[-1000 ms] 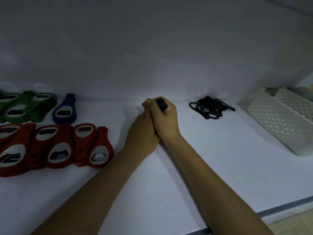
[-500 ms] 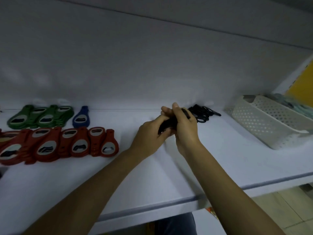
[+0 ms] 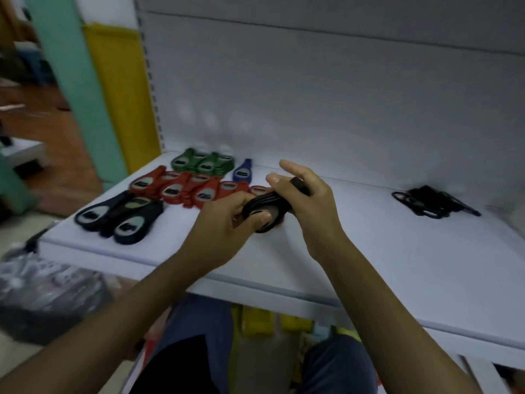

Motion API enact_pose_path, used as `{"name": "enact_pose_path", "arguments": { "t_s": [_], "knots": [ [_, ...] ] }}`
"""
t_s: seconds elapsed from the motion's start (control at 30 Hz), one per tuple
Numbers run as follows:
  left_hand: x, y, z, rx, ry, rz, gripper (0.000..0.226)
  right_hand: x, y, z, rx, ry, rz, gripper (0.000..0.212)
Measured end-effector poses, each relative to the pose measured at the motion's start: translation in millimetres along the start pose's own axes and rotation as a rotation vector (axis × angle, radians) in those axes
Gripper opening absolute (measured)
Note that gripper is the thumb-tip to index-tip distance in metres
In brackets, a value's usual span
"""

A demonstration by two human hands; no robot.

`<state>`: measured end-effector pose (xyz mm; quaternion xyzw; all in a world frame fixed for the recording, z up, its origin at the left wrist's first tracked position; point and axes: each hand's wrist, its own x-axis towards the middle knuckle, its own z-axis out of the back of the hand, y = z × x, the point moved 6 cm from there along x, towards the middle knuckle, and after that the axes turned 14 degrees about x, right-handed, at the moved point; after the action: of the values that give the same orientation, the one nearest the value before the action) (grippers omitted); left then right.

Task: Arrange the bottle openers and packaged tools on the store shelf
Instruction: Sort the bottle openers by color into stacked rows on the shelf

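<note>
Both hands hold a stack of black bottle openers (image 3: 267,204) above the middle of the white shelf (image 3: 369,251). My left hand (image 3: 227,217) grips the stack's round lower end, thumb on its face. My right hand (image 3: 309,200) wraps the handle end, with the index finger raised. Rows of openers lie on the shelf's left: green (image 3: 203,164), one blue (image 3: 242,172), red (image 3: 181,187) and dark navy ones (image 3: 122,217) at the front left. The last red openers sit partly hidden behind my hands.
A pile of black loop-handled tools (image 3: 434,204) lies at the shelf's back right. A clear plastic bag (image 3: 42,294) sits on the floor at the lower left. Yellow items (image 3: 258,322) show on the shelf below, above my knees. A teal and yellow pillar (image 3: 93,81) stands left.
My hands have pulled the black stack away from the back wall toward the front, and the view swung left and back, so the white basket is out of sight.
</note>
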<state>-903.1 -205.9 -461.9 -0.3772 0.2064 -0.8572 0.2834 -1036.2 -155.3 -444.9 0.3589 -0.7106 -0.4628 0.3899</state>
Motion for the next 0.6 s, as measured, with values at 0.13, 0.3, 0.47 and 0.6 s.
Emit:
{"name": "enact_pose_path", "arguments": {
  "t_s": [0.13,0.3,0.47,0.6],
  "knots": [
    [-24,32,42,0.136,0.105,0.124,0.03,-2,-8,-37,-0.149,0.264,0.064,0.021],
    [-57,56,70,-0.034,0.06,0.328,0.042,-2,-38,-64,-0.103,0.386,-0.107,0.037],
    [-61,58,93,0.599,0.121,0.106,0.029,-9,-29,-87,-0.624,0.588,0.37,0.038],
    [-30,39,93,0.995,0.374,-0.181,0.023,-12,-34,-110,-0.725,0.791,0.246,0.029]
  ]
}}
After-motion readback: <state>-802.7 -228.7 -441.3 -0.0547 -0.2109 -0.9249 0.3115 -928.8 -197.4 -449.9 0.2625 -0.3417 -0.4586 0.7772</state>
